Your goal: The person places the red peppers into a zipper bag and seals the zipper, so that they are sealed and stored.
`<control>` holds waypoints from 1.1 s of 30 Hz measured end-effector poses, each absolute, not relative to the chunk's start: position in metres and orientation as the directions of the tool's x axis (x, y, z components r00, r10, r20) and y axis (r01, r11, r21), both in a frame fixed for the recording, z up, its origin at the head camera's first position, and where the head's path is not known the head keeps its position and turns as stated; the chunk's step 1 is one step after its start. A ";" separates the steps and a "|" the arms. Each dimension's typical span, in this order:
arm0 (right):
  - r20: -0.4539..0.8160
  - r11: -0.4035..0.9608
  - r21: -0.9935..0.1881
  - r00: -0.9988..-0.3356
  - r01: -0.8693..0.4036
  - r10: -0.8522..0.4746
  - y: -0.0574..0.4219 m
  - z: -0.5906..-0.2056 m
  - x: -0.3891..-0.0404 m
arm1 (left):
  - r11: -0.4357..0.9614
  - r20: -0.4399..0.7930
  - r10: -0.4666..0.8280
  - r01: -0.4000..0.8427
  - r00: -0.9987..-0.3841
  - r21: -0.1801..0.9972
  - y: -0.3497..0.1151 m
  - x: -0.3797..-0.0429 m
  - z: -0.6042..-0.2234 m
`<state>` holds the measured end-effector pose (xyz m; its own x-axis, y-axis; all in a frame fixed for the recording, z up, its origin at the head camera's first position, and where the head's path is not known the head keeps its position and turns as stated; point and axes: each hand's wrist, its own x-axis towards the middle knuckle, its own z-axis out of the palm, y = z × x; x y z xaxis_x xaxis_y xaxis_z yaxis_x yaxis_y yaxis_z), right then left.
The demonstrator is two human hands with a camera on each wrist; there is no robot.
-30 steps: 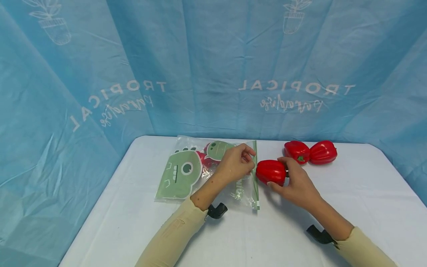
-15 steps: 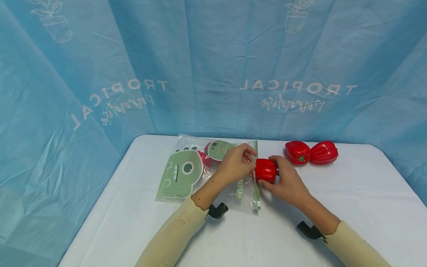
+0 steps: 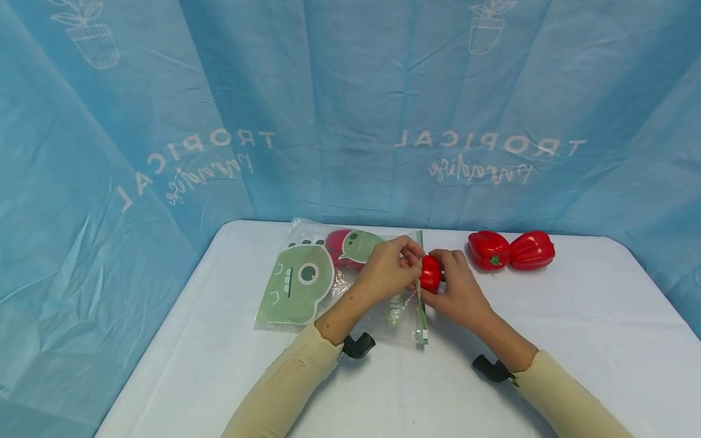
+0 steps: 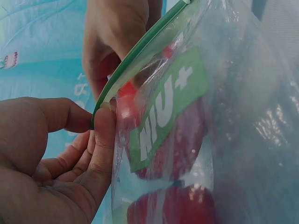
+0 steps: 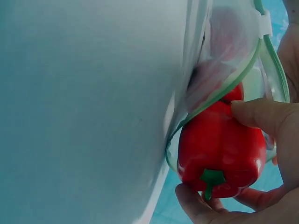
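Observation:
A clear zip bag [image 3: 290,286] with green cartoon prints lies on the table, its green-edged mouth facing right. My left hand [image 3: 387,264] pinches the upper lip of that mouth between thumb and finger; the left wrist view shows the green zip strip [image 4: 135,51] bowed up. In my right hand [image 3: 459,289] is a red bell pepper [image 5: 222,144] with a green stem, gripped near its stem end, its far end inside the bag's mouth. Other red peppers [image 4: 173,205] show through the plastic. A white slider [image 5: 265,24] sits on the zip edge.
Two more red bell peppers [image 3: 510,250] lie side by side at the back right of the white table [image 3: 372,395]. A blue printed curtain [image 3: 350,109] hangs behind the table and along its left side.
My right hand has moved left, carrying the bell pepper from beside the bag partly into its mouth. The red shape inside the bag has shifted left. My left hand stays at the lip.

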<state>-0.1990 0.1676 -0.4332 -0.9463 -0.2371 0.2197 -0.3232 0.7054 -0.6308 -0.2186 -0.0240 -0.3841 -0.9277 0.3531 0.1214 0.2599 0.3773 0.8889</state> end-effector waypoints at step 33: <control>0.215 0.657 -0.682 -0.947 -0.321 -0.239 0.143 -0.443 -0.244 | 0.441 0.193 0.352 0.344 -0.916 0.829 -0.029 -0.220 -0.382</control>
